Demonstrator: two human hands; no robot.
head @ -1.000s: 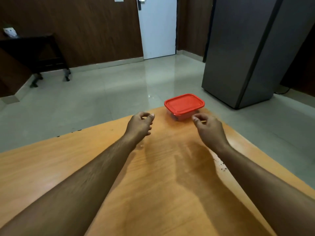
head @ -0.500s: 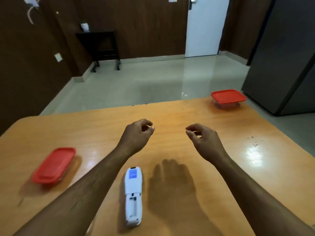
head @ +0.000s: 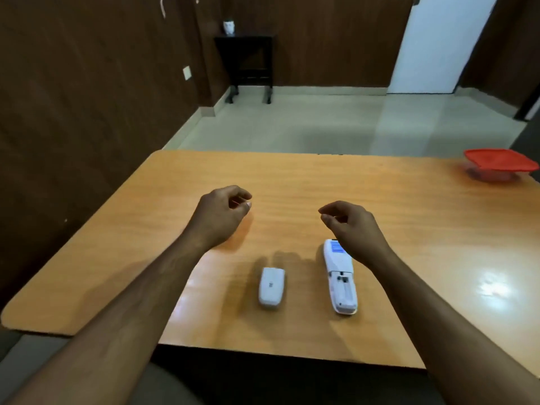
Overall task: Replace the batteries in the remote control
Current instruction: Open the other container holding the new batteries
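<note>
- Worktop (head: 292,176): smooth orange-brown wood-grain laminate, rounded corners, glossy enough to throw a bright glare patch toward the right edge. It carries every item listed below.
- Remote control (head: 339,276): long, slim, white plastic, lying face down a little in from the near edge, right of centre, its length running away from the person. A blue-striped label sits at its far end. The back is uncovered and the battery bay is exposed; no batteries can be made out in it, though the view is too soft to be sure. Laid back-up, it seems set ready for loading.
- Battery cover (head: 271,286): short, rounded white plastic shell, resting just left of the remote control and apart from it, near the near edge. Probably set aside there to stay within reach for refitting.
- Left hand (head: 222,216): raised above the worktop's middle, fingers loosely curled toward the thumb. Whether anything small is pinched there cannot be told.
- Right hand (head: 350,226): poised over the far end of the remote control, fingers half curled, apparently holding nothing and not gripping the remote.
- Container (head: 499,168): clear plastic tub with a flat red lid, at the far right corner, well apart from the rest. Contents not visible.
- Task status, as a judgement: cover is off, fresh batteries not yet fitted.
</note>
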